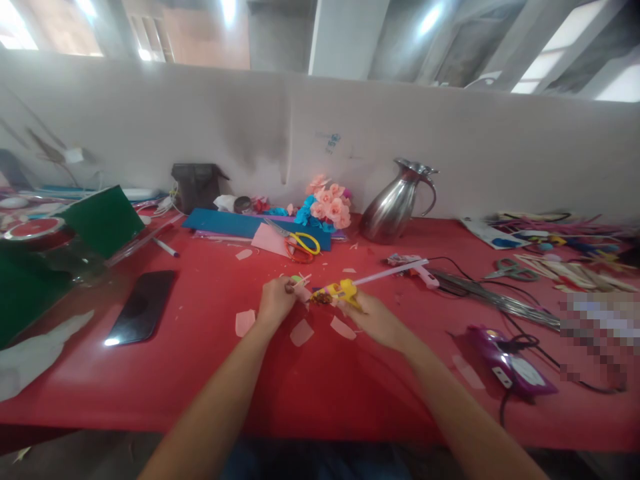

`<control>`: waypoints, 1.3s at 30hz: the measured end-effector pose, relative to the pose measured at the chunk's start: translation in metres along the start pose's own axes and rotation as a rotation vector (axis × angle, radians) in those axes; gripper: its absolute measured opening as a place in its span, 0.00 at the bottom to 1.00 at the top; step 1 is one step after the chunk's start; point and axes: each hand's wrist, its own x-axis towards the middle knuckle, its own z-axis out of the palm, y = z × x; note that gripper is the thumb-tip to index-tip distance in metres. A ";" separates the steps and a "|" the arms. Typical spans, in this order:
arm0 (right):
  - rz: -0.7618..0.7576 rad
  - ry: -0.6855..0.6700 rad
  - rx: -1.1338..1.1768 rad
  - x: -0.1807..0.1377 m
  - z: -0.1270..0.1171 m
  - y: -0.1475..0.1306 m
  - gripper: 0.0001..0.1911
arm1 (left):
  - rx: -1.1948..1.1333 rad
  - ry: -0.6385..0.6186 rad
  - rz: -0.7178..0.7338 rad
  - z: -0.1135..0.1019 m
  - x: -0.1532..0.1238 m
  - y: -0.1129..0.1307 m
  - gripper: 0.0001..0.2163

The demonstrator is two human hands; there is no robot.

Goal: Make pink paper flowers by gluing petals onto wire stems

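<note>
My right hand is closed around a yellow hot glue gun, whose nozzle points left. A long pale glue stick sticks out of its back. My left hand pinches a small pink paper piece, close to the nozzle; a thin pale stick and something green show at its fingertips. Whether nozzle and paper touch, I cannot tell. Cut pink paper petals lie on the red table around my hands. Beyond them, scissors with yellow and orange handles rest on pink paper.
A steel jug and pink paper flowers stand by the wall. At left lie a phone and a clear jar. A purple power strip, cords, wires and green-handled scissors occupy the right.
</note>
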 end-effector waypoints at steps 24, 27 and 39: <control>0.021 0.064 -0.031 0.007 -0.001 0.004 0.21 | -0.139 -0.049 -0.009 -0.002 -0.005 0.007 0.02; 0.037 0.088 -0.028 0.008 0.000 0.007 0.21 | -0.132 -0.045 -0.010 -0.004 -0.006 0.009 0.03; 0.313 0.271 0.132 0.021 -0.026 0.050 0.23 | -0.229 0.019 -0.032 0.001 0.000 0.000 0.07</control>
